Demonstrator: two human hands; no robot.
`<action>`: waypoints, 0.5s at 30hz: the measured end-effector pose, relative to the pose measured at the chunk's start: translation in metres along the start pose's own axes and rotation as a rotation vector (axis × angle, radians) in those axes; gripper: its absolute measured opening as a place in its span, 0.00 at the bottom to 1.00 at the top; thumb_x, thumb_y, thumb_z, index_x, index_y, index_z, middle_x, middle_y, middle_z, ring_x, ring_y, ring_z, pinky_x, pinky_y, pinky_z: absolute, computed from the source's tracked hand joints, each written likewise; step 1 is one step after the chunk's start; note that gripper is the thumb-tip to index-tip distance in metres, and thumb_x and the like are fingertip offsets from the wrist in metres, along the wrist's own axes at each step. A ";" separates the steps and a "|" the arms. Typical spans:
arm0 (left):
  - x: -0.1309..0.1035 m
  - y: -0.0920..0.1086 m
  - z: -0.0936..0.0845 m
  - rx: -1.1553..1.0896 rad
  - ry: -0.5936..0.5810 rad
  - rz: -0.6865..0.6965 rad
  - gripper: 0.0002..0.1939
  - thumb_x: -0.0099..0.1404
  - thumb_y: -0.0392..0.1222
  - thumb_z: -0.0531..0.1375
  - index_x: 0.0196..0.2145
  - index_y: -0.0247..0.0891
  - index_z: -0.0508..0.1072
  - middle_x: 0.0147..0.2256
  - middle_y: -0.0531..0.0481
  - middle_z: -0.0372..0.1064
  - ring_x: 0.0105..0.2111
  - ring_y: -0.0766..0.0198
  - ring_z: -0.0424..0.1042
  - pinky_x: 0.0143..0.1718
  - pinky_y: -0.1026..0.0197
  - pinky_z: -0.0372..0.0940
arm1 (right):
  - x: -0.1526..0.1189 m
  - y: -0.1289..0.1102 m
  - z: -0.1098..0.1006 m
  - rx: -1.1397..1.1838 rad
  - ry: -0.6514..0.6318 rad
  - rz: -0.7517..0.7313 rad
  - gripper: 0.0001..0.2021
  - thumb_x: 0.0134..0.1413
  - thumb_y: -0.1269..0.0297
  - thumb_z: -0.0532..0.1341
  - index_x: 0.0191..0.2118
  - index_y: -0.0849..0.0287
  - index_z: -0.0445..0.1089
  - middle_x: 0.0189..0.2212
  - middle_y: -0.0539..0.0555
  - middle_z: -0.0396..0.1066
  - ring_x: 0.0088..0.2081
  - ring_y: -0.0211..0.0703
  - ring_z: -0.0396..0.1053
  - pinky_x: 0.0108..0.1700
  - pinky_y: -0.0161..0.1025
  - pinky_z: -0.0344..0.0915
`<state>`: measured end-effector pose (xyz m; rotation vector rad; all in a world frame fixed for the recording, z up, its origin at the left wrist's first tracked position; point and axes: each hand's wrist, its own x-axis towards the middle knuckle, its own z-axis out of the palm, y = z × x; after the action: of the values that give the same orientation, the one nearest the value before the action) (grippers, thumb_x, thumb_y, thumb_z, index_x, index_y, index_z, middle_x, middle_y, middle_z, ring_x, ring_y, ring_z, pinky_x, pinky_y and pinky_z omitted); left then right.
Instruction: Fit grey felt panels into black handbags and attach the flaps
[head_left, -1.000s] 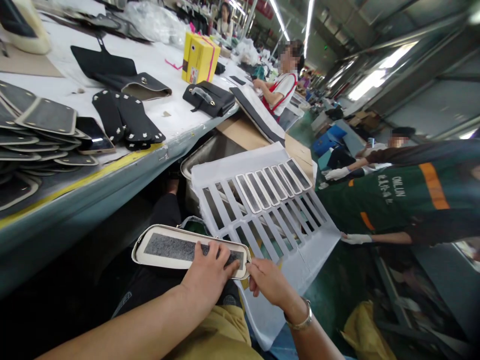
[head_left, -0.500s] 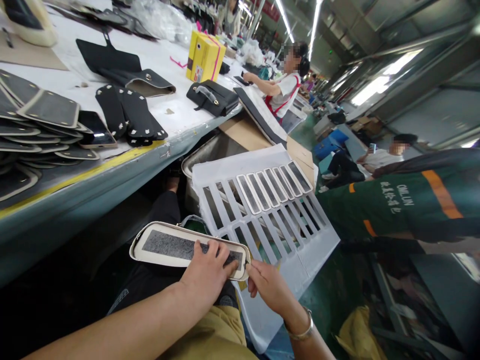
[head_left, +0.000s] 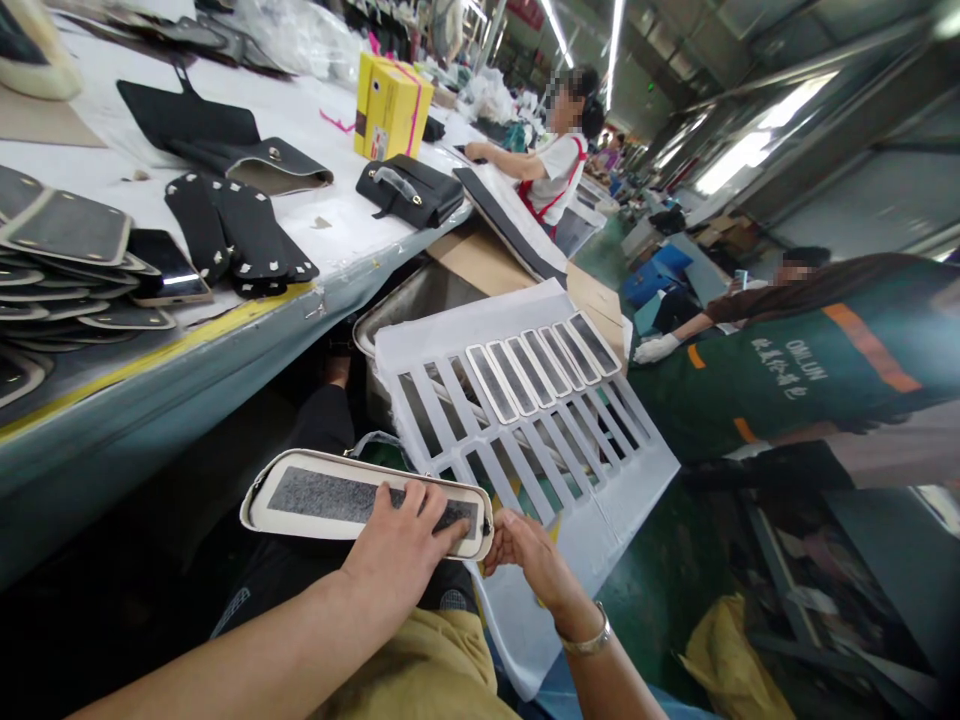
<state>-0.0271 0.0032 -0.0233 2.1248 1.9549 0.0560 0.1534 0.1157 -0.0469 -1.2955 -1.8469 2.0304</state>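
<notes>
A bag (head_left: 259,505) rests over my lap, its long cream panel with a dark grey strip (head_left: 315,492) facing up. A raised cream edge runs round the panel, and a plastic-wrapped strap shows behind it. My left hand (head_left: 401,530) lies on the right half of the strip, fingers spread and pressing down. At the bag's right end, my right hand (head_left: 529,560) has its fingers curled against the rim; part of this contact is hidden. Behind the bag, a pale slotted sheet (head_left: 630,490) carries several narrow cream-edged dark strips (head_left: 551,368).
The worktable (head_left: 247,420) at left holds stacked dark panels (head_left: 71,235), a phone (head_left: 169,268), black pieces (head_left: 244,235), a black bag (head_left: 409,190) and a yellow box (head_left: 391,108). One co-worker (head_left: 555,165) is beyond it. A gloved hand (head_left: 656,348) touches a green sack (head_left: 720,400) at right.
My right fingers have shifted from a pinch on the rim to a curl at its end. The bag moved slightly left. A gloved hand has appeared by the green sack.
</notes>
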 end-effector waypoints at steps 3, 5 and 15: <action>-0.002 0.003 0.003 0.016 0.006 -0.009 0.23 0.65 0.47 0.54 0.57 0.56 0.59 0.55 0.41 0.56 0.52 0.42 0.56 0.48 0.35 0.54 | -0.001 -0.003 0.000 -0.086 -0.006 0.030 0.23 0.54 0.44 0.49 0.28 0.61 0.63 0.20 0.53 0.68 0.23 0.40 0.68 0.28 0.39 0.65; -0.003 0.003 0.004 0.028 0.011 -0.013 0.24 0.64 0.48 0.54 0.58 0.56 0.57 0.55 0.40 0.56 0.53 0.42 0.56 0.48 0.36 0.53 | -0.002 -0.009 0.002 -0.267 -0.001 0.010 0.16 0.52 0.50 0.54 0.30 0.60 0.62 0.22 0.51 0.68 0.25 0.40 0.69 0.29 0.37 0.64; -0.002 0.002 0.001 0.004 -0.051 0.031 0.44 0.46 0.57 0.68 0.58 0.56 0.56 0.55 0.39 0.55 0.53 0.38 0.55 0.49 0.35 0.52 | 0.006 -0.019 0.012 -0.819 0.168 -0.040 0.07 0.46 0.64 0.56 0.33 0.57 0.58 0.25 0.49 0.65 0.26 0.36 0.63 0.27 0.32 0.52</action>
<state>-0.0255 0.0013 -0.0238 2.1381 1.8954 0.0036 0.1332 0.1156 -0.0347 -1.4794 -2.6913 1.0867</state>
